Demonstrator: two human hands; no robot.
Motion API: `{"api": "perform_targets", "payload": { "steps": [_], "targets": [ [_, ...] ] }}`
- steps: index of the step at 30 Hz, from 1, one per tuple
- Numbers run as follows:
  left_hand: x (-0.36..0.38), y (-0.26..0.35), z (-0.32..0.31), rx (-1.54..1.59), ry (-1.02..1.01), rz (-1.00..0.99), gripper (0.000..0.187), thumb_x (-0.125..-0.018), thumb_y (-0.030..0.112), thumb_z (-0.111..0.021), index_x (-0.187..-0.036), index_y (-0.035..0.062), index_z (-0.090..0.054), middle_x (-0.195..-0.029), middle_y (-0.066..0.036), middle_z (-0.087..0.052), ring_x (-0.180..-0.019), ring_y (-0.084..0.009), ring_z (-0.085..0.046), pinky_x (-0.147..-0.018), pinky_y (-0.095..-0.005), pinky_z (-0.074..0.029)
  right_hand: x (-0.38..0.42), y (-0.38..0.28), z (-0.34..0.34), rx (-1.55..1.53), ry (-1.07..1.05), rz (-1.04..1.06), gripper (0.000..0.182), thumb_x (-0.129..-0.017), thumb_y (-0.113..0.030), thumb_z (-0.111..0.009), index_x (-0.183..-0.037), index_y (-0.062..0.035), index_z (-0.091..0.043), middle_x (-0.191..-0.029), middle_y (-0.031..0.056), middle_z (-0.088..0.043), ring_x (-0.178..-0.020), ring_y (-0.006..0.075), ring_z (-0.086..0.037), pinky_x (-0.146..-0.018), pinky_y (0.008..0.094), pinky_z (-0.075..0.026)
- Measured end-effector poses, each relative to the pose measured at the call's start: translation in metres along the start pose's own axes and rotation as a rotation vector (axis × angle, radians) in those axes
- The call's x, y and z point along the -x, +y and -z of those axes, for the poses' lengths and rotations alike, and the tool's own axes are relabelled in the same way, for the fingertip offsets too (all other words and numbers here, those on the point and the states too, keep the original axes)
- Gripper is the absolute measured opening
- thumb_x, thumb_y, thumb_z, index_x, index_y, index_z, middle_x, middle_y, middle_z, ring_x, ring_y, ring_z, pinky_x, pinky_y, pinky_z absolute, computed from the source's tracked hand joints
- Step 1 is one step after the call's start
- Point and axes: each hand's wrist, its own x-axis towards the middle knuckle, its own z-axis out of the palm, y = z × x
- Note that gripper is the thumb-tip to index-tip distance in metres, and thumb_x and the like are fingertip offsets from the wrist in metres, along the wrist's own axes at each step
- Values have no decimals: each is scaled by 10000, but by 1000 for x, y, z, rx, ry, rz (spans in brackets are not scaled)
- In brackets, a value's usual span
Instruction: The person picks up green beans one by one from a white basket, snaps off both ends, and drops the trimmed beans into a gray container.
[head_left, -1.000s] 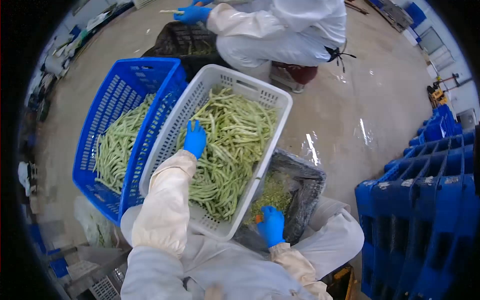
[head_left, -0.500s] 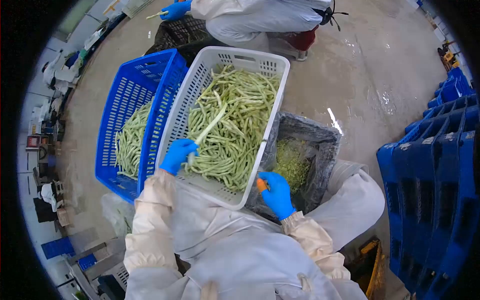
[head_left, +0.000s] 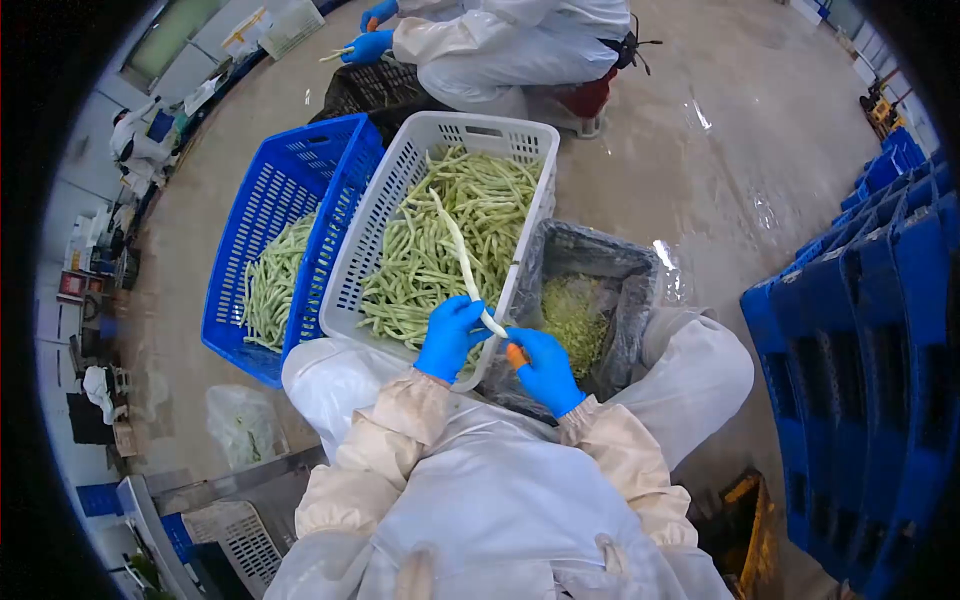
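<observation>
A long pale green bean (head_left: 458,245) slants up over the white crate from my left hand (head_left: 450,335), whose blue-gloved fingers are closed round its lower part. At the bean's lower end are the fingertips of my right hand (head_left: 548,372), also blue-gloved and closed in a pinch. An orange cover or piece (head_left: 517,355) shows at that hand's thumb side. Both hands are above the near right corner of the white crate (head_left: 338,300), which holds a heap of green beans (head_left: 455,215).
Left of it, a blue crate (head_left: 222,300) holds more beans. A grey-lined bin (head_left: 640,255) with green trimmings (head_left: 575,315) stands at right. Blue pallets (head_left: 850,380) are stacked far right. Ahead sits a co-worker (head_left: 490,50) by a dark crate (head_left: 375,95). A plastic bag (head_left: 243,425) lies at left.
My left hand has moved right and toward me with the bean, bringing its lower end to my right hand. My right hand has barely shifted. A second gloved hand of the co-worker shows now.
</observation>
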Motion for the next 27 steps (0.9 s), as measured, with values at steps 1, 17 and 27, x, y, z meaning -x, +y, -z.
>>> {"api": "perform_targets", "payload": {
  "steps": [1, 17, 27],
  "targets": [
    [1, -2, 0, -2, 0, -6, 124, -839, 130, -558, -899, 24, -535, -827, -63, -585, -769, -167, -598, -701, -314, -520, 0, 0, 0, -2, 2, 5, 205, -794, -96, -563, -995, -55, -583, -880, 137, -589, -816, 314, -549, -719, 386, -437],
    [-7, 0, -1, 59, 113, -31, 150, -839, 205, -572, -884, 63, -562, -736, -21, -561, -637, -111, -535, -565, -252, -444, 4, -6, -6, 287, 64, 257, 147, -723, -98, -599, -863, -59, -581, -751, 129, -565, -708, 317, -534, -621, 419, -415],
    [-3, 2, -19, -250, -23, -181, 159, -819, 177, -584, -845, 22, -602, -620, 4, -505, -488, -60, -447, -421, -210, -358, 11, -19, -14, 220, -60, 394, 116, -712, -93, -588, -818, -46, -594, -755, 149, -566, -714, 339, -529, -615, 425, -416]
  ]
}}
